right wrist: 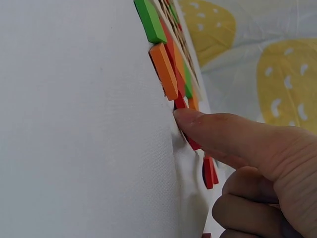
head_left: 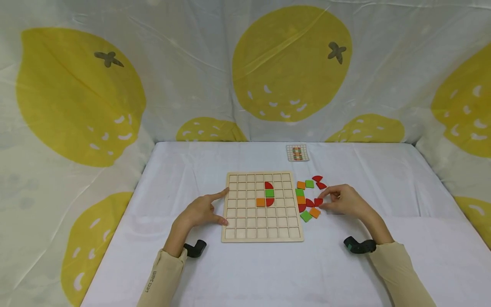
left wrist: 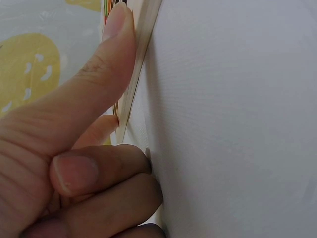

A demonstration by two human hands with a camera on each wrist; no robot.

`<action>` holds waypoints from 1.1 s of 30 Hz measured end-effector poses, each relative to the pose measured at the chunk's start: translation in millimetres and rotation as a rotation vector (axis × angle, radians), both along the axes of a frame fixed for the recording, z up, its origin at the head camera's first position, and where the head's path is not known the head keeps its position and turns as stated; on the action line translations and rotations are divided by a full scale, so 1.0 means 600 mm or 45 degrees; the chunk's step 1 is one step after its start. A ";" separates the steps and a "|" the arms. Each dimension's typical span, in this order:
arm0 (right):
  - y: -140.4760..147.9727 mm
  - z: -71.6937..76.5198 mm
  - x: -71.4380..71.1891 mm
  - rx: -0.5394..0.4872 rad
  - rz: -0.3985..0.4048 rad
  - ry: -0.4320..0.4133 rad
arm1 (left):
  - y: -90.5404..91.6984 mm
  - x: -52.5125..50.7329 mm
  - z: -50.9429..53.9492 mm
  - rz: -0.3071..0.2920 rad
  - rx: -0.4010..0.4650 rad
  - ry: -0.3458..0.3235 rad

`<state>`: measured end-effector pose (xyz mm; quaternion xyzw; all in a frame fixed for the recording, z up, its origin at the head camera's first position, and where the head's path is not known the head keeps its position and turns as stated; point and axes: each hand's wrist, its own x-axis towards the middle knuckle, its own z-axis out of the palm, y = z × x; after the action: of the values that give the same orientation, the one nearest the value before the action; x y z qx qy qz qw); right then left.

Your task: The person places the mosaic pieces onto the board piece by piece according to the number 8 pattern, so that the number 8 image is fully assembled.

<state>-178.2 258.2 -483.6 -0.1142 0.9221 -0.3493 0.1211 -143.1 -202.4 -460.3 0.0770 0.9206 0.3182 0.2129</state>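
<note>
A wooden grid board (head_left: 240, 217) lies flat on the white cloth. My left hand (head_left: 197, 211) steadies its left edge: index finger and thumb are spread along the edge, the other fingers folded under. On the grid sit a green square (head_left: 270, 193), an orange square (head_left: 261, 202) and two red quarter-circles, one above and one below the green. To the board's right, my right hand (head_left: 345, 200) pinches a red quarter-circle piece (head_left: 318, 202) between thumb and index finger, low at the cloth. The right wrist view shows the thumb (right wrist: 218, 129) against a red piece.
Loose pieces lie between the board and my right hand, among them a green square (head_left: 306, 216), an orange square (head_left: 315, 212) and several red quarter-circles. Behind the board is a small pattern card (head_left: 297, 152). A lemon-print cloth (head_left: 291, 64) hangs at the back.
</note>
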 end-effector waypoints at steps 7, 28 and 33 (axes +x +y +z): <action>0.002 -0.001 -0.002 0.054 -0.098 0.034 | 0.000 0.000 0.000 0.004 0.007 -0.002; -0.002 -0.006 0.001 -0.075 -0.023 -0.024 | -0.001 -0.002 -0.003 -0.007 0.000 0.007; -0.003 -0.005 0.001 -0.081 -0.042 -0.028 | -0.002 -0.001 -0.005 -0.003 0.000 0.012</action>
<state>-177.7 256.7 -486.4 -0.0989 0.9108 -0.3818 0.1219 -143.6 -203.5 -463.0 0.0794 0.9215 0.3176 0.2091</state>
